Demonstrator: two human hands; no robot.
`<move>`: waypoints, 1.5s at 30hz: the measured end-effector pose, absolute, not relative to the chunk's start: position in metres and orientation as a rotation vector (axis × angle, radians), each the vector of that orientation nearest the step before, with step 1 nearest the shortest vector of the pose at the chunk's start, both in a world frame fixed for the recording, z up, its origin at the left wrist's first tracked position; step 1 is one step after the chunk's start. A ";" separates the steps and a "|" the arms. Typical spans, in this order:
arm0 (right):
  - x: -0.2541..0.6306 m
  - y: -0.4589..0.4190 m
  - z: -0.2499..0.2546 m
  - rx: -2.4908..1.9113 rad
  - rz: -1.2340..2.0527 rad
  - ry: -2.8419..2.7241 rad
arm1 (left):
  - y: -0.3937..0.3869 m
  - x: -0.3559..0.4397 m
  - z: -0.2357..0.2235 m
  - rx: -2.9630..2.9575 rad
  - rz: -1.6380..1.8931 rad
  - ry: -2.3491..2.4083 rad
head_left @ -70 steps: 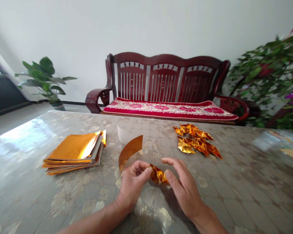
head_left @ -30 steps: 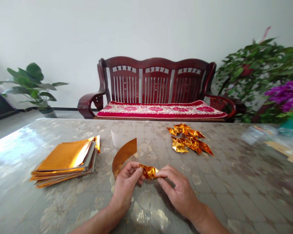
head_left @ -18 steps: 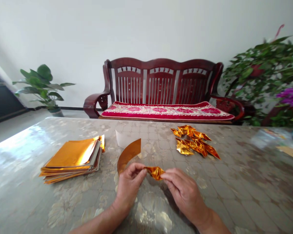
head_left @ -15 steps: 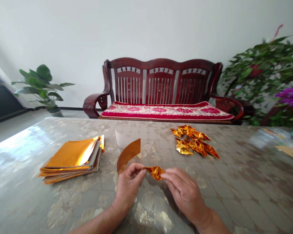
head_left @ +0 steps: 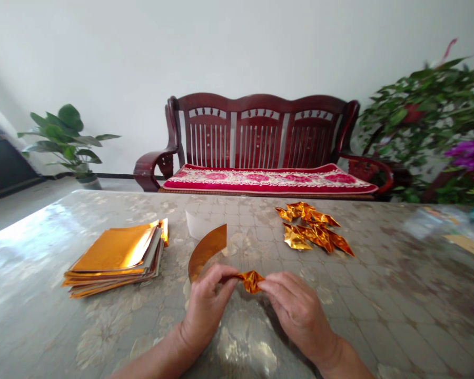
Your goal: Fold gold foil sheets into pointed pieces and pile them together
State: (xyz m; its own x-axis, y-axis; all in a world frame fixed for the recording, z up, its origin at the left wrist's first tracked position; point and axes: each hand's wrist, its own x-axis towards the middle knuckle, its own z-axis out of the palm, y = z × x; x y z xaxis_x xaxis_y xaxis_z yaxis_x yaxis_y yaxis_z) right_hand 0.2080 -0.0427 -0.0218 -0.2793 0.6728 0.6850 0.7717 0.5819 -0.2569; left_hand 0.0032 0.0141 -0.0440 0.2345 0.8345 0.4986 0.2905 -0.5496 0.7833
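Note:
A small crumpled piece of folded gold foil paper (head_left: 250,280) is pinched between both my hands just above the table. My left hand (head_left: 206,308) grips its left end with closed fingers. Closed on its right end is my right hand (head_left: 298,310). A curled gold sheet (head_left: 206,250) stands just behind my left hand. A stack of flat gold sheets (head_left: 118,256) lies to the left. A pile of several folded gold pieces (head_left: 314,232) lies at the back right.
The table (head_left: 398,310) has a glossy patterned cover. A red wooden bench (head_left: 260,145) with a red cushion stands behind it. Potted plants stand at the left (head_left: 67,137) and right (head_left: 430,116). Blurred packets (head_left: 446,226) lie at the table's far right.
My right hand closed its fingers onto the foil piece, which it was only touching before. Both hands pressed the piece smaller and drew closer together. The camera view shifted slightly.

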 end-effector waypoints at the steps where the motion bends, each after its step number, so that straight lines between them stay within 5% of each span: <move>1: 0.208 -0.043 -0.022 -1.151 -0.155 -2.024 | 0.014 0.002 -0.042 2.044 1.290 1.004; 13: 0.215 -0.041 -0.024 -1.179 -0.030 -1.988 | 0.014 -0.011 -0.022 2.746 0.905 0.800; 45: 0.204 -0.038 -0.037 -1.224 0.017 -1.959 | 0.017 -0.006 -0.051 2.500 0.824 0.686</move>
